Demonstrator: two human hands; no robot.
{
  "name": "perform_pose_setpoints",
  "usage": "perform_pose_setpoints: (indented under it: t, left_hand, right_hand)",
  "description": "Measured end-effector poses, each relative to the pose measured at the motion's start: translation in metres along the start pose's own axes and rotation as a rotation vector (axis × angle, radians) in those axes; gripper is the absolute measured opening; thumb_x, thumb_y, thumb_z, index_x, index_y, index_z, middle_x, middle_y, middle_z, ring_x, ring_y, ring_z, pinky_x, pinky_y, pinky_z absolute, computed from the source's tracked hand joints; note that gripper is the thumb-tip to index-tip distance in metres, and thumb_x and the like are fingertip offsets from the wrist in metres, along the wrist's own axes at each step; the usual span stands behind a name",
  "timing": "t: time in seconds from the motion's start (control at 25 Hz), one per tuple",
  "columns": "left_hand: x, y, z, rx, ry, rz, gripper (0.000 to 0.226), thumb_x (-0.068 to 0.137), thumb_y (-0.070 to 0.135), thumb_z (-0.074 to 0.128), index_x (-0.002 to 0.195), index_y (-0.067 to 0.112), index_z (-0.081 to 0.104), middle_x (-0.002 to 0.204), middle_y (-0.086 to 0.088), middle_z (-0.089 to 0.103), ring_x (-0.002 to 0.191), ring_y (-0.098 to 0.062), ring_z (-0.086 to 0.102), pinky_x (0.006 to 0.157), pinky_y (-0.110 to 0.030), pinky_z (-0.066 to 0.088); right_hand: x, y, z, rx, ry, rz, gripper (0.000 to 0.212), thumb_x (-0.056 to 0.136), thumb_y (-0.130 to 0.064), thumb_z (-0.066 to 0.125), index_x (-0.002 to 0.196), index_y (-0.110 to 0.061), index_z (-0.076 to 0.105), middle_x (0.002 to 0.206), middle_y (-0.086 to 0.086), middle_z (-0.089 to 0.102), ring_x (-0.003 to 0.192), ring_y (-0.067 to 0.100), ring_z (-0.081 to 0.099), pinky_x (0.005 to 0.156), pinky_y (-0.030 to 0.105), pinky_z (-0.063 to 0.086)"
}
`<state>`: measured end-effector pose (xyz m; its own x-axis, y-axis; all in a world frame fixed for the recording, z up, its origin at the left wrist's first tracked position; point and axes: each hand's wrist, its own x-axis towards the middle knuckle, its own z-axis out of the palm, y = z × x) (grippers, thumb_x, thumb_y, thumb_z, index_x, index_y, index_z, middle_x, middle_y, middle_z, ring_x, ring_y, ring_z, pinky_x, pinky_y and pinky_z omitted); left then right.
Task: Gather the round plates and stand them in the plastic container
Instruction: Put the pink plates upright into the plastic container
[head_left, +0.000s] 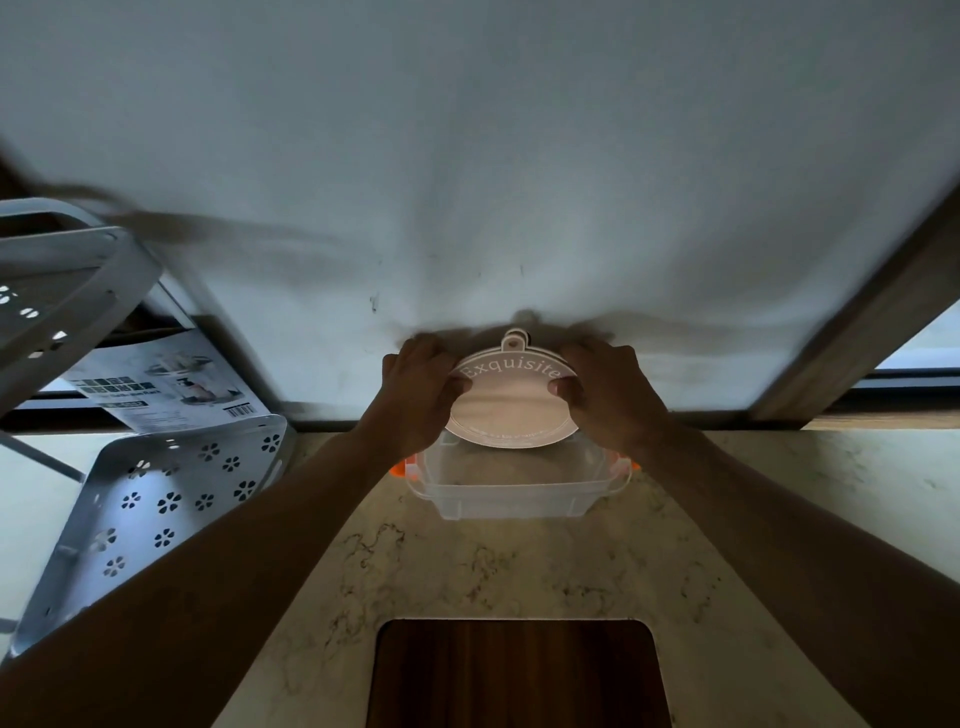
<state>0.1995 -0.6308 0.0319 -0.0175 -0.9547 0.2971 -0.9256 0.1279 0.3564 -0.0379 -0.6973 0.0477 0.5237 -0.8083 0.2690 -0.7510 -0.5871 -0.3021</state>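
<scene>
A round pale pink plate (511, 410) with a small hanging tab on top and the word "Exquisite" along its rim is held upright, tilted slightly toward me, over the far side of a clear plastic container (511, 493) with orange side clips. My left hand (418, 387) grips the plate's left edge, thumb on its face. My right hand (605, 387) grips its right edge the same way. Whether more plates sit behind this one is hidden. The container stands on the marble counter near the wall.
A white metal rack (156, 499) with flower-shaped holes stands at the left, a printed box (166, 387) behind it. A dark wooden board (517, 675) lies at the counter's (727, 545) near edge. A wooden frame (857, 322) runs up the right side of the white wall.
</scene>
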Motion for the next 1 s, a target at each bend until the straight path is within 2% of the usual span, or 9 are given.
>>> perform_pose_setpoints:
  t: [0.16,0.32,0.52,0.84,1.0]
  left_hand:
    - [0.001,0.000,0.002,-0.017,0.022,0.008,0.020,0.091,0.022,0.058,0.107,0.011,0.061,0.117,-0.011,0.057,0.115,-0.030,0.044,0.086,-0.038,0.032]
    - [0.001,-0.002,0.006,-0.004,0.049,0.011,0.017,0.091,0.023,0.058,0.102,0.010,0.061,0.112,-0.013,0.055,0.113,-0.032,0.045,0.086,-0.044,0.039]
    - [0.000,0.001,0.007,0.013,0.075,-0.007,0.020,0.089,0.027,0.060,0.106,0.016,0.061,0.115,-0.008,0.054,0.115,-0.027,0.044,0.086,-0.041,0.037]
    - [-0.002,0.009,0.001,-0.017,0.102,-0.055,0.028,0.086,0.033,0.062,0.111,0.021,0.061,0.117,-0.001,0.056,0.113,-0.022,0.048,0.086,-0.035,0.035]
    - [-0.003,0.014,-0.016,-0.045,0.094,-0.084,0.034,0.085,0.037,0.063,0.114,0.018,0.061,0.118,-0.001,0.058,0.110,-0.023,0.053,0.090,-0.041,0.041]
  right_hand:
    - [0.000,-0.003,0.003,-0.007,0.007,0.027,0.016,0.086,-0.017,0.067,0.099,-0.008,0.064,0.104,0.014,0.064,0.099,0.035,0.058,0.082,0.040,0.037]
    - [0.000,-0.004,0.006,-0.043,0.019,0.025,0.021,0.083,-0.017,0.068,0.100,-0.004,0.065,0.112,0.017,0.060,0.114,0.038,0.050,0.090,0.044,0.039]
    - [-0.004,-0.006,0.003,-0.006,0.065,0.027,0.019,0.082,-0.014,0.070,0.094,-0.001,0.063,0.110,0.019,0.052,0.103,0.036,0.051,0.090,0.043,0.046]
    - [-0.005,-0.006,-0.002,-0.075,0.084,0.026,0.027,0.085,-0.032,0.065,0.105,-0.014,0.063,0.113,0.010,0.055,0.109,0.030,0.051,0.087,0.042,0.041]
    - [-0.009,-0.007,-0.010,-0.034,0.079,0.037,0.043,0.082,-0.039,0.068,0.115,-0.015,0.058,0.123,0.011,0.053,0.112,0.032,0.051,0.088,0.043,0.041]
